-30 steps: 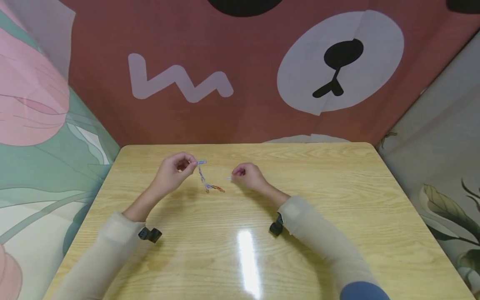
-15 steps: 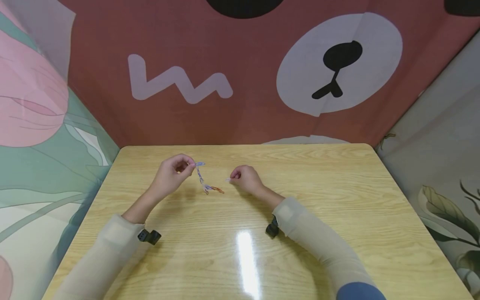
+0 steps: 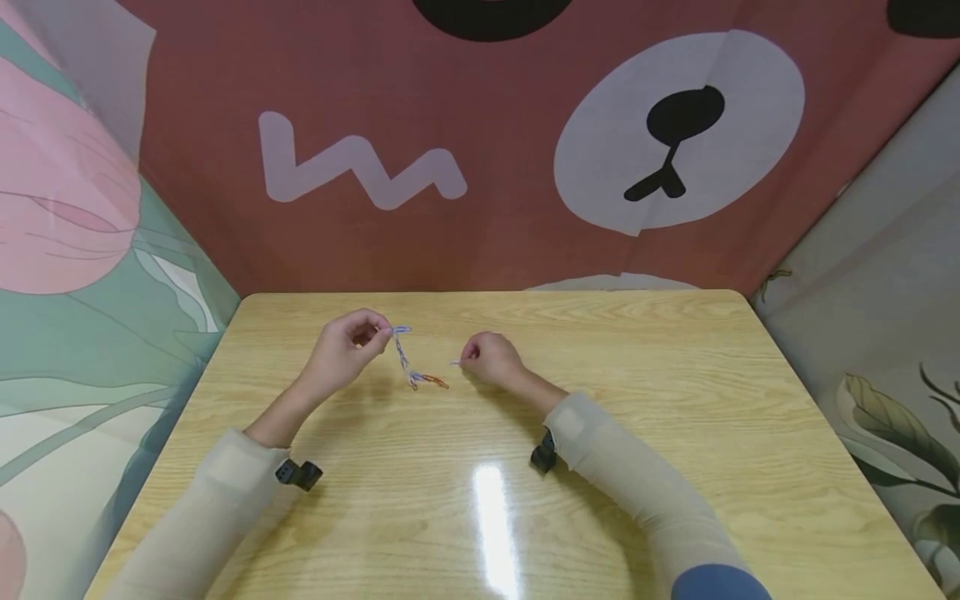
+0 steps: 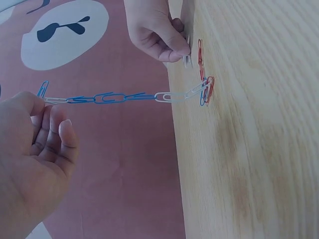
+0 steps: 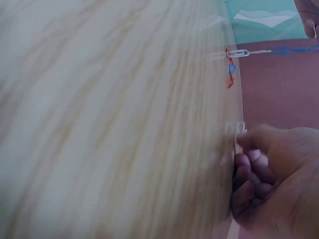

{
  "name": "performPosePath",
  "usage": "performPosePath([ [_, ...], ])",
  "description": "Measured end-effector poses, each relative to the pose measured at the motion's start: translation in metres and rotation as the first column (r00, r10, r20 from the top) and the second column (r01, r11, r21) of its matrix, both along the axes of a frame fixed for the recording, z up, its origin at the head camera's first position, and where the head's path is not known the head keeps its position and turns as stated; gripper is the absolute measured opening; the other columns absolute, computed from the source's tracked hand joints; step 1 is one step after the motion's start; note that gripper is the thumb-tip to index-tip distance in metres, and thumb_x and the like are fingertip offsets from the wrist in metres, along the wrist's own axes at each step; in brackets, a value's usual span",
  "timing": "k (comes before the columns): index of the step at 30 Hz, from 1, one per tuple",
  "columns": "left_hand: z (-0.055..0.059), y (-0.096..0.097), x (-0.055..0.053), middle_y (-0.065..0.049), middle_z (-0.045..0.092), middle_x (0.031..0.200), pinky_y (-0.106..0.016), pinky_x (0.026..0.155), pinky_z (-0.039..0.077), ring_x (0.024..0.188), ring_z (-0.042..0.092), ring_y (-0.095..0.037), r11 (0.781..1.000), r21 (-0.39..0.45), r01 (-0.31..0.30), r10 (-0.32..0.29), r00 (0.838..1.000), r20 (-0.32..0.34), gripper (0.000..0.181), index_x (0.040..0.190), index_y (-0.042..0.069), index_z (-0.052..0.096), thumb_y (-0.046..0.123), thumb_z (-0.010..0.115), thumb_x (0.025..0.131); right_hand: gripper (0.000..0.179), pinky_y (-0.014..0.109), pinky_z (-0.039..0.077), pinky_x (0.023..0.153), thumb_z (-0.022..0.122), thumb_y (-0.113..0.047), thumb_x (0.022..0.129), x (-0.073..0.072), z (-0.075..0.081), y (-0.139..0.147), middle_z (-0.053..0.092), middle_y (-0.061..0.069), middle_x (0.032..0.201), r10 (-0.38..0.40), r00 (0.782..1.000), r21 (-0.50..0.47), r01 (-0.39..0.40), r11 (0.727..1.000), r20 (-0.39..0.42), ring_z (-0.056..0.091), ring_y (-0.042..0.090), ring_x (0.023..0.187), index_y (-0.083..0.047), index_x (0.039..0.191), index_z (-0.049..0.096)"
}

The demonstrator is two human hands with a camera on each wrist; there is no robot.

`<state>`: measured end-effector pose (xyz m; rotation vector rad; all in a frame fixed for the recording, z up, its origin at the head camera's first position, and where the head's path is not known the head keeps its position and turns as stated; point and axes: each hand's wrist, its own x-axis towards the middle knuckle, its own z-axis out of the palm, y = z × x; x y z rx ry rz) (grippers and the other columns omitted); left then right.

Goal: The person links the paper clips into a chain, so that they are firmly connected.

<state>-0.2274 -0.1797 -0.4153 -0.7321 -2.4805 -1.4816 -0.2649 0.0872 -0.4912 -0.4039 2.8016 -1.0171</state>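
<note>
My left hand (image 3: 345, 346) pinches the top end of a chain of linked paper clips (image 4: 109, 97) between thumb and fingertips. Blue and white clips make up its upper part, and it hangs down to the table. At the bottom, red clips (image 4: 201, 52) lie on the wood beside a blue one, spread toward the right. A single white paper clip (image 4: 187, 61) pokes out of my right hand (image 3: 493, 360), pinched at the fingertips low over the table. That clip's tip points toward the chain, a short gap away from it.
The wooden table (image 3: 390, 517) extends toward me, with a bright light reflection (image 3: 495, 525) on its front part. A red cloth (image 3: 510, 242) with a printed bear rises behind the far edge. Patterned cloths hang at left and right. Each sleeve carries a small black camera (image 3: 300, 474).
My right hand has shifted slightly left, toward the chain, with the white paper clip still pinched. My left hand and the chain stay almost where they were.
</note>
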Motion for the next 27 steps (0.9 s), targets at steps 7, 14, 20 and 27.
performPosePath([
  [7,-0.002,0.002,-0.001,-0.006,0.063,0.076,-0.021,0.059,0.047,0.067,0.057,-0.014,1.0,0.006,0.003,-0.003,1.0,-0.01,0.004,0.096,0.001,0.068,0.003,0.066,0.098,0.01,0.025,0.05,0.068,0.074,-0.003,0.083,-0.006,-0.006,0.013,0.067,-0.002,0.074,0.011,1.0,-0.208,-0.011,0.978,-0.003,0.059,0.011,0.07,-0.009,0.076,0.071],
  [14,-0.003,0.004,-0.001,-0.005,0.064,0.077,-0.021,0.059,0.047,0.067,0.057,-0.014,1.0,-0.001,-0.009,0.009,1.0,0.001,0.003,0.096,0.001,0.068,0.002,0.066,0.098,0.006,0.022,0.049,0.066,0.072,0.002,0.087,-0.004,-0.004,0.017,0.068,0.002,0.08,0.03,0.996,-0.329,-0.002,0.944,0.08,0.06,0.012,0.073,-0.004,0.09,0.074],
  [20,-0.001,0.005,-0.002,-0.006,0.064,0.078,-0.02,0.059,0.047,0.068,0.058,-0.014,1.0,0.005,-0.01,0.01,1.0,-0.009,0.003,0.096,-0.001,0.068,0.002,0.066,0.098,0.009,0.025,0.052,0.067,0.071,-0.003,0.093,0.001,0.014,0.021,0.072,0.004,0.087,0.034,0.997,-0.333,-0.008,0.943,0.07,0.063,0.015,0.078,-0.002,0.099,0.077],
  [27,0.001,0.005,-0.002,-0.01,0.066,0.08,-0.02,0.059,0.046,0.068,0.058,-0.014,1.0,0.013,-0.017,0.018,0.999,-0.044,0.005,0.098,-0.001,0.069,0.003,0.067,0.098,0.008,0.027,0.051,0.069,0.07,-0.007,0.095,0.004,0.04,0.029,0.072,0.006,0.089,0.054,0.998,-0.361,-0.054,0.931,-0.009,0.062,0.017,0.078,-0.003,0.098,0.076],
])
